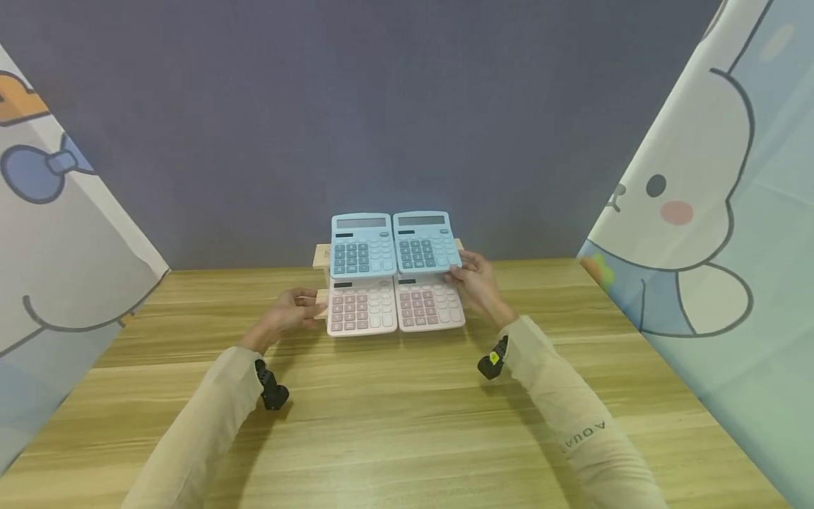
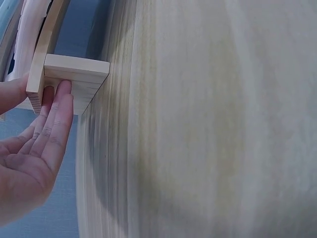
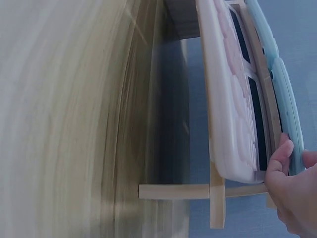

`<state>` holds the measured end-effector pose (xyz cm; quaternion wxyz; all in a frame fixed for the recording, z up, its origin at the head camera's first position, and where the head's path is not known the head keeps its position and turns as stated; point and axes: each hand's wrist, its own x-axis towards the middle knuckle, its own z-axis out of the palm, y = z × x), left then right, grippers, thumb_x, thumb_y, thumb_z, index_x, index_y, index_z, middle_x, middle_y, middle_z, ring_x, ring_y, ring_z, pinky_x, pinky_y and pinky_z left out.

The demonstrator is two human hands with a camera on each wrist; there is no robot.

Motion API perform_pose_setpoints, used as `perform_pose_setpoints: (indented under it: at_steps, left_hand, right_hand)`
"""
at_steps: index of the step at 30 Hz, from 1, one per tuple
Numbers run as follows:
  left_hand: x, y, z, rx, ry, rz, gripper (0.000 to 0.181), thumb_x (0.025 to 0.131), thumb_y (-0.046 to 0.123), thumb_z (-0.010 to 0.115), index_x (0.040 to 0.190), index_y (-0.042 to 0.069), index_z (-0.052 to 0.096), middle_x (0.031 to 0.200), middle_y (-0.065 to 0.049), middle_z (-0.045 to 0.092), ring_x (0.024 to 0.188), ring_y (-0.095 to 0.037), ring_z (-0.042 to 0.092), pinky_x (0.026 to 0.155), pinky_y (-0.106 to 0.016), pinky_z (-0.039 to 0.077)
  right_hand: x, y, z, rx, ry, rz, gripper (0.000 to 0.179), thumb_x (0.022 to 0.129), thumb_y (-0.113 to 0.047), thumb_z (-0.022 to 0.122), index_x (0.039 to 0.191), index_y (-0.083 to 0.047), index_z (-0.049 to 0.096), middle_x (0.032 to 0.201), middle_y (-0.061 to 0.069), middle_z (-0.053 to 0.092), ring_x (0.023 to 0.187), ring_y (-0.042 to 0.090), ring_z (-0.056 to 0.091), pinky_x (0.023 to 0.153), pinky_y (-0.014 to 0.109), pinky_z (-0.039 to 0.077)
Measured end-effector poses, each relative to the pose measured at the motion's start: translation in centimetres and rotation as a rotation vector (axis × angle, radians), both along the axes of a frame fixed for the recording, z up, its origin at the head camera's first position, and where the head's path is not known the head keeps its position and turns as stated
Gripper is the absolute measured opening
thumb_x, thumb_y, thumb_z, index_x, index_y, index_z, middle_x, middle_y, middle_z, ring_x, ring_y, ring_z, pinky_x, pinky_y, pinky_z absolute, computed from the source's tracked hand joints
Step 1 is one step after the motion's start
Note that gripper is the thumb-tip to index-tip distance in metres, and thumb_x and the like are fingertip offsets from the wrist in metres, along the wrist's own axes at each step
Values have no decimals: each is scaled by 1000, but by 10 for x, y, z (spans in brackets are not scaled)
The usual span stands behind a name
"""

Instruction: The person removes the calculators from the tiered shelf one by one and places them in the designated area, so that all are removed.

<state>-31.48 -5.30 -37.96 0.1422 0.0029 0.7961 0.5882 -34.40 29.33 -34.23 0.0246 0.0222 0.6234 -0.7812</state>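
A small wooden two-tier stand [image 1: 321,255] holds a left blue calculator [image 1: 380,247] and a right blue calculator [image 1: 439,247] on its upper tier. Below them lie a left pink calculator [image 1: 380,311] and a right pink calculator [image 1: 446,311]. My left hand [image 1: 289,311] grips the left end of the lower wooden shelf [image 2: 42,59], thumb on top and fingers underneath. With thumb in front and a finger behind, my right hand [image 1: 478,281] pinches the lower right corner of the right blue calculator [image 3: 287,104].
The stand rests on a wood-grain table [image 1: 381,424], near a dark grey backdrop [image 1: 407,127]. Cartoon-printed panels [image 1: 687,212] flank the table on both sides. Each wrist wears a black camera mount [image 1: 271,387].
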Motion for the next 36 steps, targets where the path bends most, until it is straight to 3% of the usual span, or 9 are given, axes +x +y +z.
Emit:
perform_pose_setpoints:
  at_steps: [6, 14, 20, 25, 36]
  left_hand:
    - [1, 0, 0, 4, -2, -7, 61, 93, 12, 53, 138, -11, 20, 135, -34, 30, 112, -34, 50, 97, -42, 47]
    - [2, -1, -1, 2, -9, 0, 60, 92, 10, 53, 138, -11, 20, 135, -34, 31, 100, -25, 55, 94, -41, 49]
    - [0, -1, -2, -15, -2, 2, 60, 93, 12, 53, 138, -11, 21, 135, -34, 31, 99, -25, 56, 93, -40, 50]
    - [0, -2, -2, -12, 0, -5, 60, 93, 12, 52, 138, -10, 20, 136, -34, 31, 105, -30, 54, 95, -41, 49]
    - [-1, -3, -3, 1, -1, -11, 63, 93, 14, 53, 139, -10, 19, 137, -33, 29, 114, -35, 49, 98, -43, 46]
  right_hand:
    - [-1, -1, 1, -71, -27, -11, 54, 87, 10, 46, 137, -3, 29, 122, 15, 45, 89, 15, 55, 89, 23, 51]
    - [2, 1, 1, -116, -68, -3, 57, 88, 10, 45, 139, -5, 27, 130, 16, 41, 92, 15, 53, 88, 21, 49]
    - [2, 3, 2, -154, -53, -9, 56, 87, 11, 45, 138, -5, 28, 121, 11, 45, 86, 14, 53, 81, 19, 50]
    - [1, 4, 5, -201, -54, -17, 56, 86, 12, 45, 137, -6, 30, 116, 7, 46, 87, 14, 51, 84, 22, 48]
    - [-1, 15, 5, -159, -59, -57, 56, 86, 11, 47, 137, -5, 31, 109, 8, 48, 80, 13, 53, 85, 23, 51]
